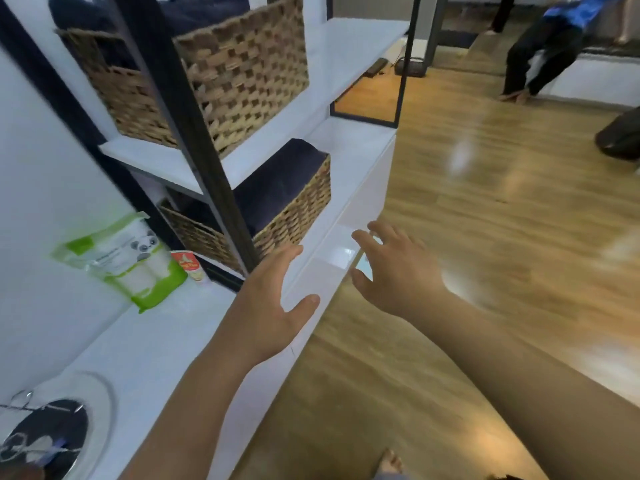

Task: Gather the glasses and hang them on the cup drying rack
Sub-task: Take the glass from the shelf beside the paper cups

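My left hand [270, 306] is open and empty, palm turned inward, hovering over the front edge of the white counter [138, 348]. My right hand [391, 271] is also open with fingers spread, just past the counter's edge over the wooden floor, and it holds nothing. At the bottom left corner stands a shiny round base with thin wire arms, which looks like the cup drying rack [45, 434]. A clear curved rim, possibly a glass [104, 393], arcs around it. No other glass is clearly visible.
Two wicker baskets [242, 71] [291, 209] sit on black-framed white shelves ahead. A green panda-print packet [128, 265] and a small red-and-white tube [188, 266] lean against the wall. Wooden floor [485, 220] stretches right; a person in blue [554, 39] is far back.
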